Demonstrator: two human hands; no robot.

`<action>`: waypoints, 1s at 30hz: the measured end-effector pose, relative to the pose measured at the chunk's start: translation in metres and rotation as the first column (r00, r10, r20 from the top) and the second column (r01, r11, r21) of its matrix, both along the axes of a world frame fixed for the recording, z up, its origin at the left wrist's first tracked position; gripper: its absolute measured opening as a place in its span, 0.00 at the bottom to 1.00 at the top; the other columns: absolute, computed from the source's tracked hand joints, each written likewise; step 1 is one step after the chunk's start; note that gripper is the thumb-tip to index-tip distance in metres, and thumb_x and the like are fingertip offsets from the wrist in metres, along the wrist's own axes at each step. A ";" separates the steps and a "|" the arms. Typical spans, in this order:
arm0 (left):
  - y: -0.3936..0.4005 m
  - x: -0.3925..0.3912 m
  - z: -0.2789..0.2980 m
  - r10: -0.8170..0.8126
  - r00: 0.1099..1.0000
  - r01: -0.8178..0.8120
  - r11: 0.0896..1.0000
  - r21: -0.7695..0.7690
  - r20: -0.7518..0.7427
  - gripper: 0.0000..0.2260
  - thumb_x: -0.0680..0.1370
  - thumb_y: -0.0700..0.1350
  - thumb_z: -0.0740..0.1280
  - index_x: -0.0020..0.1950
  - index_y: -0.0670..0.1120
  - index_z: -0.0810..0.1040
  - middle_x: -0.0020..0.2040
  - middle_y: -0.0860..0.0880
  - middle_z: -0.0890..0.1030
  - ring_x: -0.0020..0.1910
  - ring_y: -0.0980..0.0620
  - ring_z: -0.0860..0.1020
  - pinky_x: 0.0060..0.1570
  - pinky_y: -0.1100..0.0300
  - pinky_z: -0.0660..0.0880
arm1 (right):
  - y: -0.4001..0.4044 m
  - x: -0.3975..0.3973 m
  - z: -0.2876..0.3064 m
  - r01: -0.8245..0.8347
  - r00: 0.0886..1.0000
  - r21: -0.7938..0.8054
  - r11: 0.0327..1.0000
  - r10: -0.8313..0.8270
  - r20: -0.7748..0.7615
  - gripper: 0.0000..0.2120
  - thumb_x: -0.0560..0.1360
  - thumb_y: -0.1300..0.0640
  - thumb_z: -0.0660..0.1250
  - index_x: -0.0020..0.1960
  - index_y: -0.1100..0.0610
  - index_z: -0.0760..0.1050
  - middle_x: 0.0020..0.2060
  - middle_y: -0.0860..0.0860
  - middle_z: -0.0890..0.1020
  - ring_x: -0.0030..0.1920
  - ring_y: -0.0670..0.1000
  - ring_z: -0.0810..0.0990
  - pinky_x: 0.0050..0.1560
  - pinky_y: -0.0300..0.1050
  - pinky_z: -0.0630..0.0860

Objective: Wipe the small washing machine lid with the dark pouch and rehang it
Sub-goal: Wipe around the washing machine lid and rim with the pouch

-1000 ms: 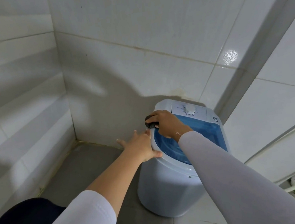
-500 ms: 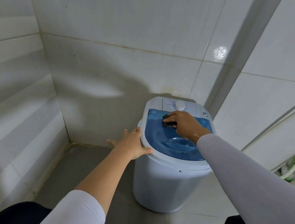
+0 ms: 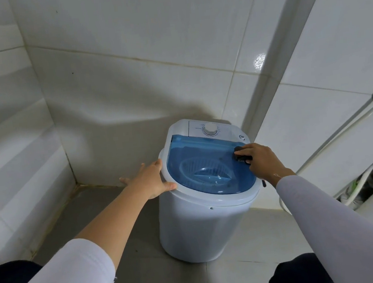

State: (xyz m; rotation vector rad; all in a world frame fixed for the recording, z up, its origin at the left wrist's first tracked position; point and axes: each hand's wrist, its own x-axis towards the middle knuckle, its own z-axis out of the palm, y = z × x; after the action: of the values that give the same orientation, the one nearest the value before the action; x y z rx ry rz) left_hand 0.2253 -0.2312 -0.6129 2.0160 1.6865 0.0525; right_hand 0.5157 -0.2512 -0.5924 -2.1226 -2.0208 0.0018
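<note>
Wiping stroke on the small washing machine (image 3: 204, 223): best done with light, overlapping passes across the blue lid (image 3: 206, 164), the body held braced. The right hand (image 3: 260, 158), fingers curled, presses the dark pouch (image 3: 240, 155) onto the lid's right edge. The left hand (image 3: 149, 179), spread, steadies the white rim (image 3: 222, 197).
</note>
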 end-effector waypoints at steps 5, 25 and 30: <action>-0.009 0.000 -0.003 0.049 0.997 -0.050 0.998 0.023 0.052 0.37 0.76 0.60 0.64 0.79 0.51 0.51 0.79 0.47 0.56 0.79 0.45 0.48 0.71 0.31 0.51 | -0.005 0.005 -0.003 0.063 0.997 0.004 0.998 -0.063 -0.038 0.22 0.73 0.69 0.61 0.62 0.52 0.76 0.64 0.54 0.76 0.62 0.57 0.75 0.66 0.46 0.70; -0.024 0.004 -0.018 0.130 0.961 -0.144 0.989 0.041 0.246 0.41 0.72 0.63 0.68 0.79 0.54 0.52 0.79 0.47 0.55 0.79 0.44 0.48 0.70 0.29 0.49 | 0.049 -0.176 0.011 -0.380 0.922 -0.089 0.921 0.385 0.041 0.21 0.74 0.69 0.60 0.63 0.54 0.74 0.62 0.55 0.76 0.62 0.57 0.73 0.61 0.49 0.73; -0.023 0.005 -0.016 0.130 0.964 -0.144 0.989 0.045 0.233 0.41 0.72 0.64 0.67 0.79 0.53 0.51 0.80 0.46 0.53 0.79 0.44 0.48 0.70 0.29 0.48 | 0.048 -0.172 -0.004 -0.382 0.921 -0.054 0.923 0.385 0.054 0.21 0.75 0.68 0.60 0.64 0.53 0.74 0.66 0.53 0.74 0.65 0.56 0.71 0.64 0.50 0.73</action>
State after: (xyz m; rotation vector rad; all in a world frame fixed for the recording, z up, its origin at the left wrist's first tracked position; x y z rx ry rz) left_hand 0.2299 -0.2546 -0.6288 1.8523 1.6899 0.3750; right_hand 0.3434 -0.2035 -0.5963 -1.7306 -2.4618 0.0381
